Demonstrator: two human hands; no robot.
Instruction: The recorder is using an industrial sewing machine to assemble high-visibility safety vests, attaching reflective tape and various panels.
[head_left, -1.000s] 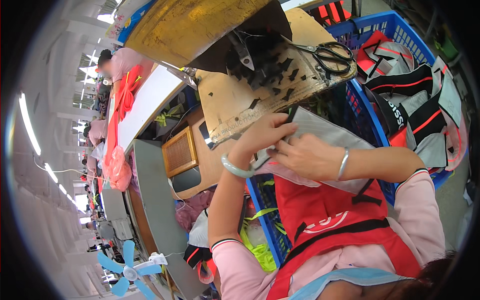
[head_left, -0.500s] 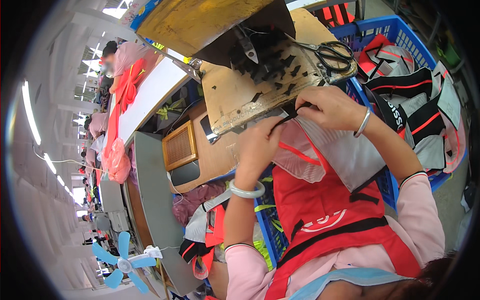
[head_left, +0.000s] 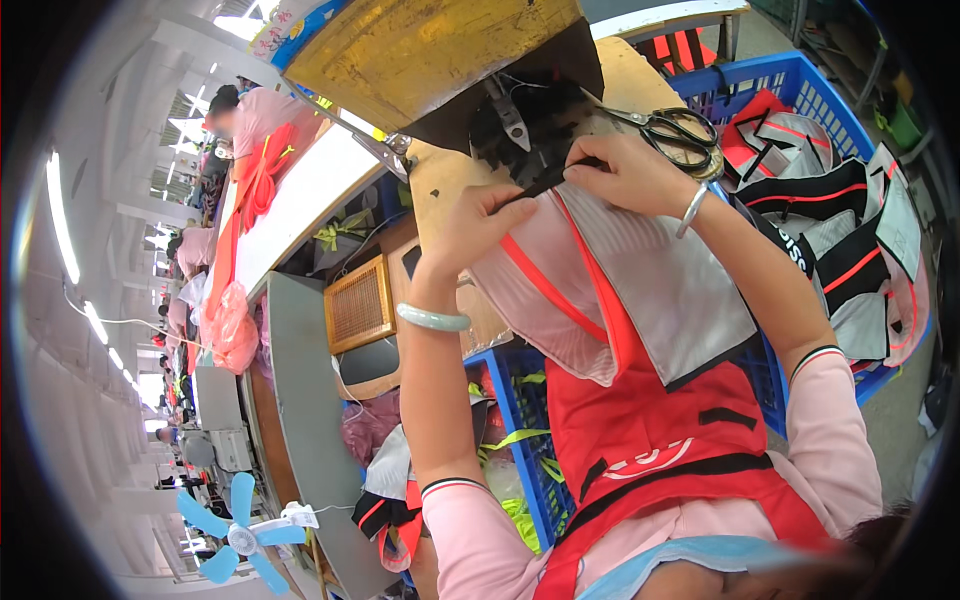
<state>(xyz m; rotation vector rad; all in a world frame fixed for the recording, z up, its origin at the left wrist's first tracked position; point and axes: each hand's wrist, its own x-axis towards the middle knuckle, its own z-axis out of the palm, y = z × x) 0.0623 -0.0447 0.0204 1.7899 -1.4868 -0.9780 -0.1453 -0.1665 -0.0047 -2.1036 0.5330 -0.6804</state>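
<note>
Between my two hands a grey-and-white fabric piece (head_left: 672,285) with red-orange strips hangs down over my red apron (head_left: 640,420). My left hand (head_left: 468,225) pinches one end of its black edging (head_left: 543,184) between thumb and fingers. At the other end of this stretch my right hand (head_left: 632,172) is closed on the same edging. Just beyond the edging, metal nippers (head_left: 510,122) point toward me from under a yellow panel (head_left: 430,55). Dark scraps (head_left: 565,110) lie around the nippers on the worn board (head_left: 437,165).
Black-handled scissors (head_left: 685,138) lie at the board's right. A blue crate (head_left: 795,85) of sewn grey, black and red pieces stands to the right. Another blue crate (head_left: 530,440) is below left. Farther left, a person (head_left: 262,115) works at a white table (head_left: 330,185).
Both hands have moved left and farther from me, bringing the black edging close to the nippers. More of the fabric piece now hangs spread out below them.
</note>
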